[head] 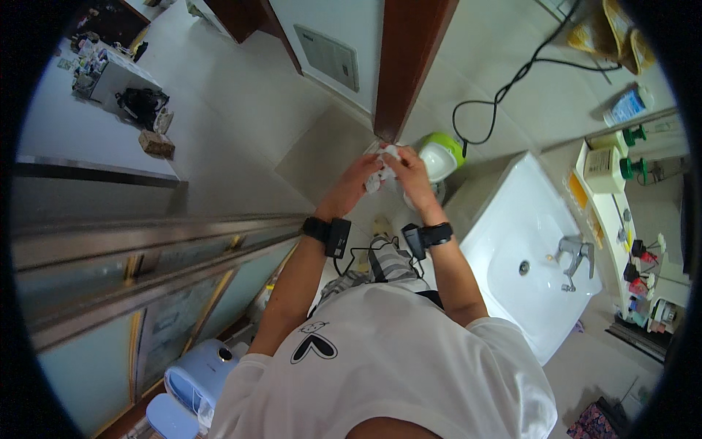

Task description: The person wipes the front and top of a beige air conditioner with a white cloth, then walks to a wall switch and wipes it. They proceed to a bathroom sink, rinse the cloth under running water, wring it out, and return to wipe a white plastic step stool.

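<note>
Both my hands are together in front of me, holding a crumpled white wad [387, 171] that looks like tissue or thin cloth. My left hand [352, 184] grips its left side. My right hand [411, 174] pinches it from the right, fingers curled over the top. Its exact material is hard to tell. Below and beside my right hand is a green and white plastic potty-like basin [441, 159], with a pale round container [439, 192] partly hidden under my wrist. Each wrist wears a black strapped device, with cables hanging down.
A white washbasin [510, 236] with a chrome faucet [576, 258] stands at my right. Pump bottles [603, 169] line a shelf beyond it. A brown door frame [408, 66] rises ahead. Sliding glass panels [181, 313] run along my left. A black cable [496, 101] hangs on the tiled wall.
</note>
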A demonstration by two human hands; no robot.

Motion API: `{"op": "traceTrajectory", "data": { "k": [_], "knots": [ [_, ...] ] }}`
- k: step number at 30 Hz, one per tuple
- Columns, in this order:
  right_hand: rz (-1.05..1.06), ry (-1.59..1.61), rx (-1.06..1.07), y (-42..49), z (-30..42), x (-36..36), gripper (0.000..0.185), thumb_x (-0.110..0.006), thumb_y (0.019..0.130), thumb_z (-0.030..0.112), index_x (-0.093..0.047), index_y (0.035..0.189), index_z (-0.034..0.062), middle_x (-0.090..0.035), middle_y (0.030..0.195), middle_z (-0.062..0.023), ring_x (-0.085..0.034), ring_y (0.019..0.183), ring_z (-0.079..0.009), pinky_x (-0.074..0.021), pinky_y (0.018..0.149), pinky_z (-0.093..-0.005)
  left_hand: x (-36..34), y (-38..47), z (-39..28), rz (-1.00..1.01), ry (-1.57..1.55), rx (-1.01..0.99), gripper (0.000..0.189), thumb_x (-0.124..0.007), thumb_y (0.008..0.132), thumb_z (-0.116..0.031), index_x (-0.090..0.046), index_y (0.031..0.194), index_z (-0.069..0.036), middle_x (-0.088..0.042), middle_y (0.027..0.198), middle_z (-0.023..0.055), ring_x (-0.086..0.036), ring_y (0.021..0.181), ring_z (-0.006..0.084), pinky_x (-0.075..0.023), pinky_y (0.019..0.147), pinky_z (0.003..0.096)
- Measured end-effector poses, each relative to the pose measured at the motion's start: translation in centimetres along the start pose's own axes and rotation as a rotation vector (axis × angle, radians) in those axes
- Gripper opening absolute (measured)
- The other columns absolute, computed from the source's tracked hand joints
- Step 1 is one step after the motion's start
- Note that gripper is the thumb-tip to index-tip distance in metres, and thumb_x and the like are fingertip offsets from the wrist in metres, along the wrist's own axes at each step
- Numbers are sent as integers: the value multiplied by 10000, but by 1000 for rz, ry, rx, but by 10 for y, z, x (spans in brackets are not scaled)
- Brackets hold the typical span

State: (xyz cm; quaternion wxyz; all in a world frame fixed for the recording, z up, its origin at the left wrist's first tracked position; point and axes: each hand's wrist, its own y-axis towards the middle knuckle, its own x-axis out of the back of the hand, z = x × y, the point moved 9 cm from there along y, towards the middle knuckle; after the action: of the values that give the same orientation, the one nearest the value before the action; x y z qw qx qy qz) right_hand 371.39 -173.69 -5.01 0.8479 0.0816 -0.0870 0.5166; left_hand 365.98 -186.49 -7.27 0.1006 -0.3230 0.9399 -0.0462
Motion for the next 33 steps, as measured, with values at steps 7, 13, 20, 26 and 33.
{"op": "traceTrajectory", "data": {
  "k": [7, 13, 20, 26, 33],
  "knots": [
    [163, -255, 115, 97, 16, -45, 223, -556, 963, 221, -629, 961, 11, -579, 887, -180, -573, 797, -368, -450, 699, -423, 87, 68, -29, -296, -47, 32, 232, -536, 984, -256, -623, 1026, -45, -585, 973, 16, -558, 801, 112, -459, 717, 262],
    [270, -71, -9, 183, 14, -50, 213, -699, 883, 177, -654, 1014, 16, -580, 879, -62, -544, 803, -147, -441, 721, -289, 150, 125, -56, -304, -127, 65, 182, -582, 947, -268, -609, 936, -88, -579, 856, -1, -555, 740, 105, -468, 651, 259],
    [487, -67, -74, 262, 35, -56, 244, -662, 909, 277, -612, 885, 39, -546, 794, -15, -516, 755, -116, -420, 669, -276, 167, 175, -57, -220, -566, 115, 187, -565, 941, -188, -534, 1092, -82, -579, 943, 29, -565, 783, 119, -490, 656, 281],
    [623, 356, -79, 301, 79, -86, 116, -591, 945, 161, -573, 892, 59, -517, 896, 21, -461, 769, -66, -377, 643, -218, 222, 197, -56, -301, -358, 127, 185, -602, 938, -183, -523, 1069, -79, -564, 883, 34, -544, 700, 121, -459, 590, 252],
    [509, 555, -357, 408, 48, -136, 120, -569, 928, 147, -560, 955, 30, -593, 1042, -61, -594, 955, -183, -500, 848, -316, 318, 216, -55, -345, -424, 130, 148, -605, 952, -202, -550, 1003, -74, -527, 759, -8, -505, 634, 98, -427, 585, 250]
  ]
}}
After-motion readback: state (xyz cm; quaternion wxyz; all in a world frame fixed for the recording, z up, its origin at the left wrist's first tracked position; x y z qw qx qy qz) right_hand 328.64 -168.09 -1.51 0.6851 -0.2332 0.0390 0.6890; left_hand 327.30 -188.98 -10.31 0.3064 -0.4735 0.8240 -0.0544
